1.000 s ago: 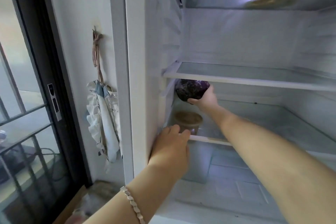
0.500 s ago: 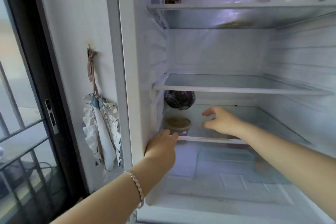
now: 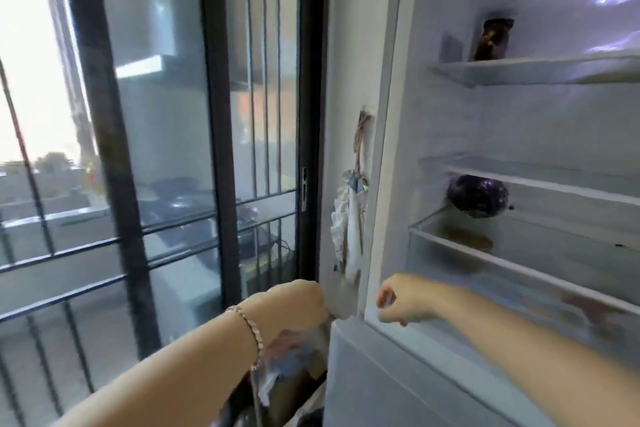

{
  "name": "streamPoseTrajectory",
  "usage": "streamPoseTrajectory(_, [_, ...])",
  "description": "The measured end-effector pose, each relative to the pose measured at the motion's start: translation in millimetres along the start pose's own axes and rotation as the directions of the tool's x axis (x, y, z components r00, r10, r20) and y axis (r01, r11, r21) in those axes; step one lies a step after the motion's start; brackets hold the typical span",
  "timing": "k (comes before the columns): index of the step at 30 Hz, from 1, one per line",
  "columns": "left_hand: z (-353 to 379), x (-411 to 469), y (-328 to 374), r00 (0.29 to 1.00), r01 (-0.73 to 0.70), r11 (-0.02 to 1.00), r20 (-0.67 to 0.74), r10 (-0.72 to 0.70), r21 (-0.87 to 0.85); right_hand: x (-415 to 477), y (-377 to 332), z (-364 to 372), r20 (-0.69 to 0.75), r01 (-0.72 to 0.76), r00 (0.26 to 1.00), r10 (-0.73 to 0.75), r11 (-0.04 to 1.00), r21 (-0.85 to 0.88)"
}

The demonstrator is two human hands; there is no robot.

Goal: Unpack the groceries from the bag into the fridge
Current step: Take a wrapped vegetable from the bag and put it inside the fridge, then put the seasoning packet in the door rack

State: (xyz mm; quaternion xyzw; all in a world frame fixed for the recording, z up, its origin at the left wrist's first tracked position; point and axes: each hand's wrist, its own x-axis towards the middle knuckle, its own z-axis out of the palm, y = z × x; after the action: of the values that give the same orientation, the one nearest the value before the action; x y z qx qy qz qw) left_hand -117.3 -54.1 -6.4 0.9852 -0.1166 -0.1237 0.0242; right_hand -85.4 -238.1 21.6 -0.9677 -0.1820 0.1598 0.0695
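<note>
The fridge (image 3: 381, 184) stands open on the right. A dark purple cabbage (image 3: 478, 196) lies at the left end of a glass shelf (image 3: 519, 253), with a brown-lidded tub (image 3: 467, 236) in front of it. The grocery bag (image 3: 287, 367), clear plastic with colourful contents, sits low beside the fridge. My left hand (image 3: 298, 302) bends down over the bag's top, its fingers hidden from me. My right hand (image 3: 398, 302) hangs at the fridge's front left edge, fingers loosely curled and holding nothing.
A dark jar (image 3: 491, 40) stands on the top shelf. A cloth bundle (image 3: 349, 218) hangs on the fridge's outer side wall. To the left is a black-framed glass sliding door (image 3: 214, 149). The lower fridge compartment (image 3: 381, 374) is closed below my right arm.
My right hand let go of the cabbage and drew out of the fridge. My left hand left the fridge's edge and dropped to the bag. My view swung left.
</note>
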Motion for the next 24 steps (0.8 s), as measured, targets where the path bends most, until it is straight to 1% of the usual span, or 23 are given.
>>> streamPoseTrajectory(1, [8, -23, -19, 0.989, 0.135, 0.991, 0.057, -0.134, -0.017, -1, -23, 12, 0.044, 0.054, 0.998, -0.052, 0.998, -0.027])
streamPoseTrajectory(2, [15, -53, -35, 0.975, 0.219, 0.973, 0.064, -0.214, -0.076, -3, -48, 23, 0.08, 0.114, 0.991, -0.109, 0.992, -0.054])
streamPoseTrajectory(3, [26, -83, -52, 0.969, 0.248, 0.962, 0.031, -0.246, -0.112, -5, -74, 34, 0.11, 0.178, 0.98, -0.169, 0.981, -0.081])
streamPoseTrajectory(4, [34, -122, -61, 0.948, 0.316, 0.929, 0.02, -0.318, -0.193, -10, -102, 45, 0.138, 0.244, 0.964, -0.229, 0.964, -0.107])
streamPoseTrajectory(5, [46, -157, -77, 0.924, 0.373, 0.901, 0.006, -0.381, -0.219, -13, -131, 58, 0.161, 0.311, 0.944, -0.289, 0.941, -0.131])
streamPoseTrajectory(6, [62, -191, -94, 0.885, 0.44, 0.852, -0.024, -0.465, -0.284, -17, -162, 72, 0.182, 0.379, 0.919, -0.351, 0.912, -0.156])
streamPoseTrajectory(7, [82, -225, -110, 0.829, 0.525, 0.797, -0.033, -0.559, -0.3, -23, -194, 86, 0.198, 0.457, 0.885, -0.422, 0.87, -0.184])
streamPoseTrajectory(8, [100, -262, -122, 0.758, 0.618, 0.717, 0.001, -0.652, -0.321, -32, -227, 101, 0.217, 0.533, 0.843, -0.493, 0.819, -0.211])
streamPoseTrajectory(9, [118, -300, -134, 0.694, 0.69, 0.648, 0.041, -0.718, -0.322, -46, -261, 116, 0.24, 0.606, 0.794, -0.559, 0.761, -0.231])
streamPoseTrajectory(10, [135, -343, -139, 0.626, 0.743, 0.562, 0.083, -0.775, -0.364, -66, -298, 132, 0.272, 0.672, 0.74, -0.615, 0.697, -0.251])
streamPoseTrajectory(12, [171, -431, -143, 0.502, 0.814, 0.403, 0.156, -0.851, -0.419, -112, -366, 167, 0.336, 0.793, 0.609, -0.718, 0.54, -0.283])
streamPoseTrajectory(14, [203, -525, -135, 0.374, 0.877, 0.276, 0.198, -0.906, -0.394, -170, -432, 206, 0.419, 0.881, 0.464, -0.78, 0.357, -0.309])
streamPoseTrajectory(16, [231, -620, -114, 0.238, 0.909, 0.135, 0.225, -0.945, -0.395, -236, -492, 249, 0.504, 0.934, 0.325, -0.8, 0.187, -0.306])
streamPoseTrajectory(18, [260, -716, -86, 0.107, 0.919, -0.004, 0.259, -0.96, -0.394, -311, -544, 295, 0.586, 0.958, 0.188, -0.788, 0.015, -0.287])
streamPoseTrajectory(19, [275, -762, -68, 0.038, 0.916, -0.075, 0.271, -0.962, -0.394, -351, -566, 316, 0.617, 0.964, 0.123, -0.778, -0.053, -0.259])
streamPoseTrajectory(22, [316, -892, -2, -0.166, 0.88, -0.284, 0.316, -0.934, -0.38, -474, -624, 372, 0.686, 0.969, -0.043, -0.726, -0.198, -0.149])
streamPoseTrajectory(24, [339, -970, 47, -0.283, 0.852, -0.395, 0.334, -0.899, -0.343, -556, -658, 404, 0.714, 0.962, -0.116, -0.691, -0.257, -0.093])
